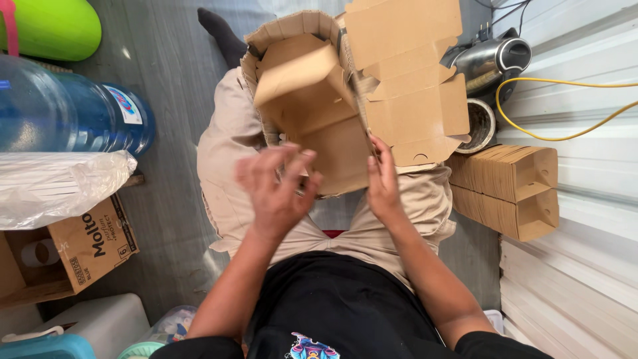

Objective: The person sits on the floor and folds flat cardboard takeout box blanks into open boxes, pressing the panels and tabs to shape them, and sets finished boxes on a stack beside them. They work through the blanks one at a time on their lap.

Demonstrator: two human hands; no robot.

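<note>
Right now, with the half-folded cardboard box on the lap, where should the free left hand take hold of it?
On the box's left wall, coming in from the left. The right hand already pinches the right edge by the open flap, so a flat grip on the opposite wall would likely steady it. The left hand is blurred, just short of that side.

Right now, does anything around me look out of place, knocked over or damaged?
The blue water jug lies on its side on the floor rather than upright. A yellow cable loops loosely across the white panels by the kettle. The cardboard box at the right hand looks only half folded, not damaged. The left hand is blurred.
</note>
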